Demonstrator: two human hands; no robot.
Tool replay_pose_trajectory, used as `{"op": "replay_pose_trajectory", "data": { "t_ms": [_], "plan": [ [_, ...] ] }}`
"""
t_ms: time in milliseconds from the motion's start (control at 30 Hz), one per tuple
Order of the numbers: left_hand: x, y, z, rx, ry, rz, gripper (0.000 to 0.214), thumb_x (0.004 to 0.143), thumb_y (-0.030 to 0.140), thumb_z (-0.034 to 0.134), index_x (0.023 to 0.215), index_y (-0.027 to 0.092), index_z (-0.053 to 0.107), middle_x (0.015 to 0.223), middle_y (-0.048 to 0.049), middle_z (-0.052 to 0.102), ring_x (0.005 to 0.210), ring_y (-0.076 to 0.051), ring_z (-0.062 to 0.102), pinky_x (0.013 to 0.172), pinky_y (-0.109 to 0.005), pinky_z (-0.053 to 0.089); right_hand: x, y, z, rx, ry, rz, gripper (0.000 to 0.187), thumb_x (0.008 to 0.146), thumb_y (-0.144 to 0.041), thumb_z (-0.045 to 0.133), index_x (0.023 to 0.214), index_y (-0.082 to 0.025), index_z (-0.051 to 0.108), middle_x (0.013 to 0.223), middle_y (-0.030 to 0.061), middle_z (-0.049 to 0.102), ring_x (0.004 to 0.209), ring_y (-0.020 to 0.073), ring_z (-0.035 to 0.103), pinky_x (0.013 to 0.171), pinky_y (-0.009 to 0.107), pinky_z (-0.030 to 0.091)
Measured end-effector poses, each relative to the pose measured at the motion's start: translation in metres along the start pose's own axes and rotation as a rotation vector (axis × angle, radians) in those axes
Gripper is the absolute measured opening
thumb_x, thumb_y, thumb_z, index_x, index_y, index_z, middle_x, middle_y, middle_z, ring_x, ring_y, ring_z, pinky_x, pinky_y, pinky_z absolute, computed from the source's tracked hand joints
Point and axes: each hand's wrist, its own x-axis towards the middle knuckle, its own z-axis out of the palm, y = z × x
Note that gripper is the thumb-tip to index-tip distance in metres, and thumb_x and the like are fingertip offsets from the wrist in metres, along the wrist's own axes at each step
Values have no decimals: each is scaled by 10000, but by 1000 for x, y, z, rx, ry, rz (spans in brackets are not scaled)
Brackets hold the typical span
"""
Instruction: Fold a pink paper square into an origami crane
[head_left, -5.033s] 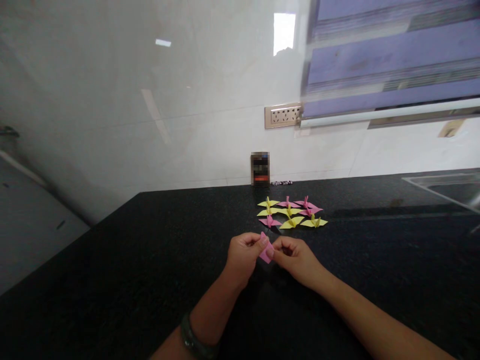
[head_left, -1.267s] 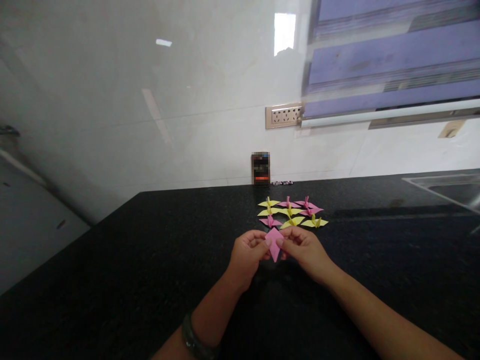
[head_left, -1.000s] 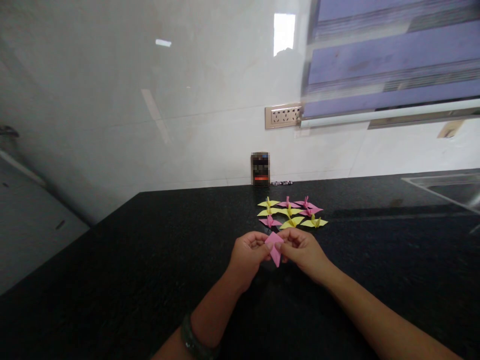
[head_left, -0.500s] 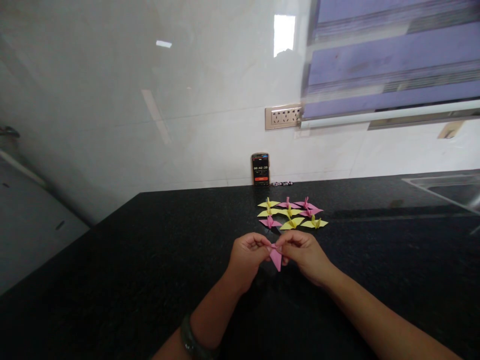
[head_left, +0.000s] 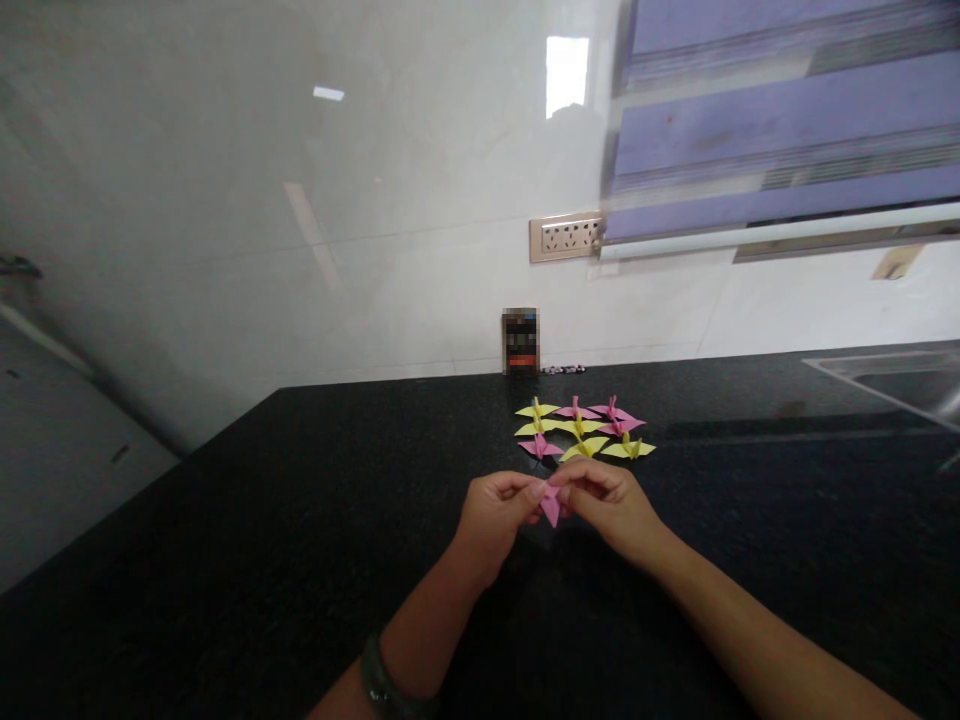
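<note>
A small folded pink paper (head_left: 551, 506) is pinched between my left hand (head_left: 495, 520) and my right hand (head_left: 607, 510), a little above the black countertop (head_left: 300, 520). Both hands meet at the fingertips, fingers curled round the paper, most of which is hidden. Just beyond them lies a cluster of several finished paper cranes (head_left: 581, 430), pink and yellow, in rows on the counter. A dark band sits on my left wrist (head_left: 382, 680).
A phone (head_left: 520, 341) leans upright against the white wall at the back of the counter, with a small dark string of beads (head_left: 562, 369) beside it. A socket plate (head_left: 564, 238) is on the wall. A sink edge (head_left: 885, 375) shows at far right.
The pink paper has shrunk from a wider kite shape to a small point between my fingertips. My hands have stayed close together in the same spot.
</note>
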Motion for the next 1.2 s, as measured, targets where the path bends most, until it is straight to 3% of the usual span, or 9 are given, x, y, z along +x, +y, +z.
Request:
{"op": "replay_pose_trajectory", "data": {
  "t_ms": [100, 267, 600, 1067, 1200],
  "plan": [
    [0, 0, 0, 22, 21, 76, 257, 619, 333, 590, 740, 111, 635, 646, -56, 634, 576, -125, 554, 531, -223, 427, -1, -3, 2, 53, -13, 97, 216, 720, -257, 508, 912, -163, 540, 673, 9, 559, 551, 96, 515, 522, 233, 425],
    [1, -3, 1, -10, 3, 163, 189, 619, 269, 602, 739, 127, 635, 666, -44, 642, 610, -134, 571, 589, -236, 446, 1, -4, 3, 5, -66, 79, 187, 706, -304, 532, 777, -136, 572, 648, 16, 559, 544, 93, 498, 507, 225, 412],
    [0, -6, 0, 59, 70, 160, 189, 608, 274, 606, 721, 123, 626, 658, -52, 641, 607, -151, 577, 577, -244, 448, 0, -6, 1, -72, -82, 47, 197, 729, -324, 505, 693, -145, 580, 626, 15, 566, 549, 94, 489, 522, 218, 404],
    [-1, -5, 2, -1, 46, 137, 185, 617, 278, 601, 711, 119, 598, 635, -34, 626, 590, -132, 563, 576, -237, 437, -1, -3, 4, -45, -36, 41, 174, 721, -302, 517, 681, -141, 566, 606, 5, 554, 537, 89, 480, 522, 218, 392],
    [-1, -4, 2, 78, 76, 166, 180, 627, 295, 586, 647, 117, 596, 592, -37, 616, 564, -138, 555, 565, -245, 435, -2, -3, 7, -35, -55, 64, 182, 714, -311, 522, 670, -139, 561, 612, 8, 558, 530, 86, 481, 508, 211, 394]
  ]
}}
